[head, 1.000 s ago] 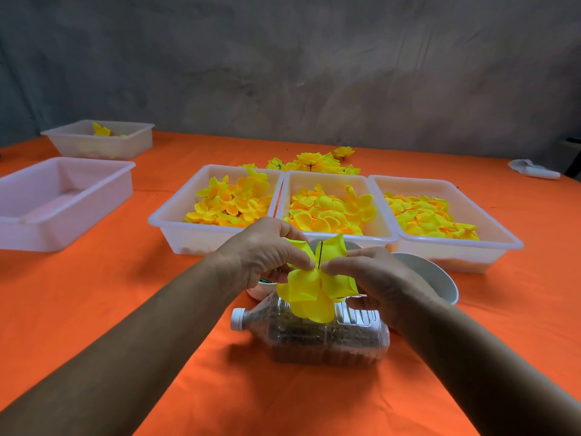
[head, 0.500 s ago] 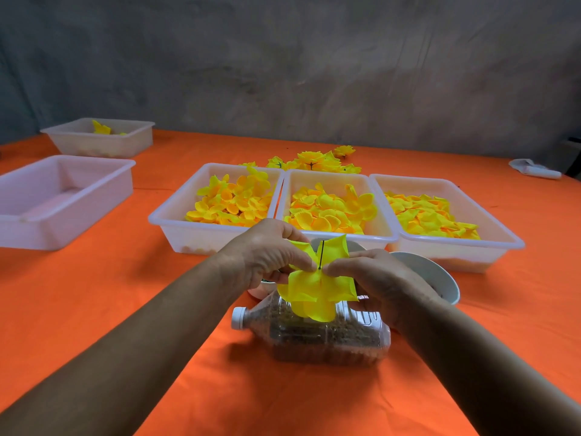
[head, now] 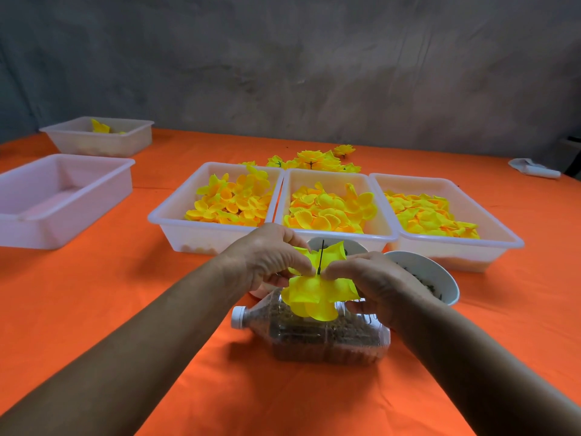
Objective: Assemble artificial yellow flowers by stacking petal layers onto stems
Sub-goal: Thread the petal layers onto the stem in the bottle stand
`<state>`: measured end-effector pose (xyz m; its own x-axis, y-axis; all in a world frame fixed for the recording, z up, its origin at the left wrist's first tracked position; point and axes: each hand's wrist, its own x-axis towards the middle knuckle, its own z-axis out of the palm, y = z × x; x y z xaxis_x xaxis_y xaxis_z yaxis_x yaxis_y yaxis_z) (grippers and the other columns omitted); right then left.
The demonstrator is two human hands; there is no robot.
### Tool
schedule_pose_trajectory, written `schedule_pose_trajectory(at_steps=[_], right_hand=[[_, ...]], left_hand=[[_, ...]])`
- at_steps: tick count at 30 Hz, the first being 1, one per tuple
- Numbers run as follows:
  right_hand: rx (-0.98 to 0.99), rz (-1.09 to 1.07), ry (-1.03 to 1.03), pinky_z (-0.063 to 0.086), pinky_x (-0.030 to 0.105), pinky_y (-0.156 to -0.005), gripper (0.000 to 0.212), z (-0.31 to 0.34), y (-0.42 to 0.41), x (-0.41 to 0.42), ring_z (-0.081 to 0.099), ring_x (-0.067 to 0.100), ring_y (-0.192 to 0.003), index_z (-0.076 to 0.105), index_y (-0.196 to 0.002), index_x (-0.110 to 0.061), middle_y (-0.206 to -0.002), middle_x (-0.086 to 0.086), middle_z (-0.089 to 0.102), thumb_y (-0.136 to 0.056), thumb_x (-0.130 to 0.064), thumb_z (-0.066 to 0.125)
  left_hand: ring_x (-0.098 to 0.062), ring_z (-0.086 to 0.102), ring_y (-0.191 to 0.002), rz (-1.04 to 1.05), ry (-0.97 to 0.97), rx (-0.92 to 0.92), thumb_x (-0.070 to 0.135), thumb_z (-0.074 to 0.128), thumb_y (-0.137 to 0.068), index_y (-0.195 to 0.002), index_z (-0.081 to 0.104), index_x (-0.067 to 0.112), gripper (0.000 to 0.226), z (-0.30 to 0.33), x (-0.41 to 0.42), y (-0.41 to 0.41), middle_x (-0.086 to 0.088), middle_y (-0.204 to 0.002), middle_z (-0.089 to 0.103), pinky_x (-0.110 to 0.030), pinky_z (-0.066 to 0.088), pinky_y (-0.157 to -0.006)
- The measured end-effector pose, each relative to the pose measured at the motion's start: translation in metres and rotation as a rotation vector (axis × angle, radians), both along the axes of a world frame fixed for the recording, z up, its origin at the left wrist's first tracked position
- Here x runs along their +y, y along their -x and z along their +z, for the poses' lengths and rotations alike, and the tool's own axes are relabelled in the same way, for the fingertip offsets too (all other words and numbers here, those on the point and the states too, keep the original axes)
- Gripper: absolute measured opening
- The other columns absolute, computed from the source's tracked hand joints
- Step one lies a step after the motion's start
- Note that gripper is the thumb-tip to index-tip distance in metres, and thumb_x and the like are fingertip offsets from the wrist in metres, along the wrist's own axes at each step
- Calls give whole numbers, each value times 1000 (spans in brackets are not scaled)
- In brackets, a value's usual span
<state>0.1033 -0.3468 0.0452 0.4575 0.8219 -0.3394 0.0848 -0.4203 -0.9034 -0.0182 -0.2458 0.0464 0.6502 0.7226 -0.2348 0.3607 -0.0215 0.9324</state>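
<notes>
The left hand (head: pixel 267 256) and the right hand (head: pixel 371 278) meet above the bottle (head: pixel 330 338). Both pinch the yellow petal layer (head: pixel 314 294) with curled fingertips. The dark stem (head: pixel 321 256) stands upright between them.

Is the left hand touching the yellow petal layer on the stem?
Touching: the head view shows the left hand pinching the yellow petal layer beside the stem.
</notes>
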Motion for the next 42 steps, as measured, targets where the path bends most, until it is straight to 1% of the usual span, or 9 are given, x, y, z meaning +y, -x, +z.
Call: schedule_pose_trajectory(at_steps=[3,4,17,22,28,32,34,38,42], right_hand=[[3,-4,-1,36,24,-53,9,-1,0,0,43,12,-56,62,-72,-13,-37,-12,48,-77,-8,69],[7,-7,-2,35,24,-53,11,-1,0,-1,43,12,-55,61,-71,-13,-34,-13,46,-77,-8,69],[32,-22,0,36,23,-54,7,-5,0,-2,46,13,-56,64,-76,-11,-57,-1,56,-76,-8,71],[-4,7,-1,34,19,-46,11,-6,-1,-3,43,9,-50,63,-69,-13,-36,-12,48,-77,-11,71],[-7,6,-16,35,17,-47,12,-10,-2,-3,47,7,-45,64,-67,-13,-43,-8,54,-76,-11,73],[-17,5,-34,31,19,-49,8,-11,-3,-4,46,17,-58,67,-76,-8,-71,11,54,-75,-12,73],[-22,9,-42,29,19,-48,9,-12,-3,-4,42,19,-62,66,-76,-7,-77,13,50,-75,-13,74],[-29,18,-68,26,13,-39,12,-13,-3,-5,37,17,-57,65,-71,-9,-77,13,46,-76,-13,74],[-45,13,-80,28,10,-37,14,-14,-3,-7,38,14,-51,66,-68,-12,-72,11,47,-75,-17,76]], left_hand=[[-14,49,-54,6,-8,4,-3,76,-69,-100,65,10,36,0,0,0,-6,-68,58,-19,43,-42],[-13,49,-53,9,-15,8,-3,77,-69,-100,65,11,36,0,0,0,-5,-65,56,-18,42,-41],[-15,54,-59,-17,-23,6,0,80,-67,-98,63,14,38,-3,4,2,-5,-69,60,-22,46,-46],[-16,54,-61,-45,-7,10,-1,78,-69,-98,63,13,36,-4,6,2,-8,-73,60,-20,47,-45],[-15,53,-61,-92,17,35,-1,77,-71,-92,61,16,31,-5,10,0,-5,-68,57,-20,47,-46],[-12,53,-56,-121,63,39,-3,75,-73,-91,61,15,29,-6,14,-2,-1,-60,57,-20,48,-46],[-12,54,-55,-133,83,43,-3,75,-73,-91,61,15,28,-7,17,-2,1,-54,58,-21,50,-48],[-12,53,-54,-147,99,61,-2,75,-73,-93,62,14,29,-8,20,-2,1,-54,58,-21,51,-49],[-10,55,-52,-165,129,79,-1,74,-74,-98,62,11,29,-6,20,-2,-2,-61,61,-21,53,-51]])
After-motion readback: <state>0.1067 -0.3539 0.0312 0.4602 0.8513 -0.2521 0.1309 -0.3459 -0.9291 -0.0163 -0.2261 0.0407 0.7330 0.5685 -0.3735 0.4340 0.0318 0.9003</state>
